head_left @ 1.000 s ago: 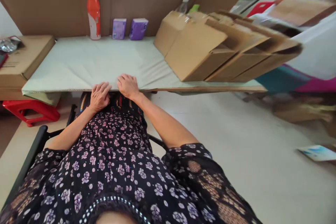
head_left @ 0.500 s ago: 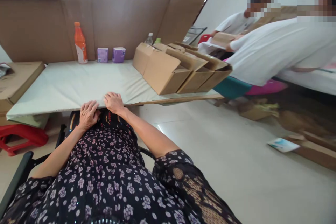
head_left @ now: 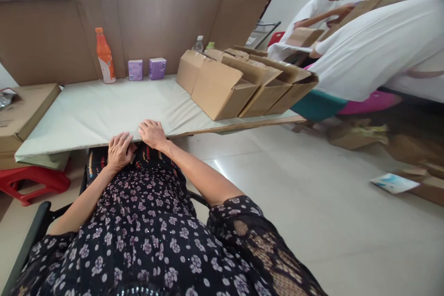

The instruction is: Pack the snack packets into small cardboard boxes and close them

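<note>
My left hand point(head_left: 120, 151) rests at the near edge of the cloth-covered table point(head_left: 93, 106), its fingers lying over the rim and loosely bent, with nothing in them. Just to its right, my right hand point(head_left: 152, 134) lies palm down on the same edge, fingers slightly curled on the cloth and likewise holding nothing. The two hands are close together but apart. Beyond them on the table stand an orange drink bottle point(head_left: 105, 58) and two purple tissue packs point(head_left: 135, 70) point(head_left: 157, 69). Open cardboard boxes point(head_left: 217, 90) stand in a row to the right.
A cardboard panel point(head_left: 152, 23) rises behind the table. On the left, a large carton point(head_left: 26, 108) stands near a red stool point(head_left: 34, 182). Two people in white shirts point(head_left: 378, 51) are at the right. Cardboard boxes point(head_left: 357, 134) and a printed sheet point(head_left: 394, 182) lie on the floor.
My view has shifted slightly, so the boxes and right-hand side appear farther right. Both hands stay at the table edge. The farther person's arm is now raised higher.
</note>
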Motion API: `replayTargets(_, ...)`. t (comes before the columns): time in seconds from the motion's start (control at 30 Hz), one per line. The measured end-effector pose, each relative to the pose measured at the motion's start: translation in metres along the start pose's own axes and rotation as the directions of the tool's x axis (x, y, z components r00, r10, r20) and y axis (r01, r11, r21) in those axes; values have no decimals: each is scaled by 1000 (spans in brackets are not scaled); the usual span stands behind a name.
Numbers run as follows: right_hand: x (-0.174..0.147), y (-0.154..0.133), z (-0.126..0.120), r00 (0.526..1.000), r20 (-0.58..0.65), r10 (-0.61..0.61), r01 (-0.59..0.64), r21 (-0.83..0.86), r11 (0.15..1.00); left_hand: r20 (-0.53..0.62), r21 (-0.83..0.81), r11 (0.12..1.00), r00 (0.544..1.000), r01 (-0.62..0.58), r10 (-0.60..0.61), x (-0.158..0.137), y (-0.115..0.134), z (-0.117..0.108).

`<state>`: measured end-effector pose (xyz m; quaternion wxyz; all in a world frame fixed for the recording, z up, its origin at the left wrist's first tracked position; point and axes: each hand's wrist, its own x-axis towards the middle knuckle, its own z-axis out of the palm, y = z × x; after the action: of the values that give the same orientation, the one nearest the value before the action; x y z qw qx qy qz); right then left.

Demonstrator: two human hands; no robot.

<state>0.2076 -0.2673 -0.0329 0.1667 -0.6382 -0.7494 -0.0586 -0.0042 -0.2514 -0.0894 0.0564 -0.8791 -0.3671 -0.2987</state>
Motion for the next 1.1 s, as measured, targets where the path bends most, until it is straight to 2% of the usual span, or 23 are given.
replayTargets(0.27, 0, 1, -2, 1000, 10, 15, -15, 8, 1000, -14, -42, 999, 1000, -7, 6, -4, -5, 0)
replayTargets(0.5, 2, 2, -1, 1000, 7, 6, -6, 11, 1000, -196, -29, 996, 976, 87, -91, -14, -27, -10)
replayTargets(0.63, 3, 3, 0, 1000, -4, 8, -8, 21, 1000, -228, -5, 993, 967, 117, -115, -18, -35, -12)
replayTargets(1.1, 2, -4, -2, 1000, -11, -26, 26, -53, 998, -265, 41, 992, 958, 120, -105, -25, -20, -11)
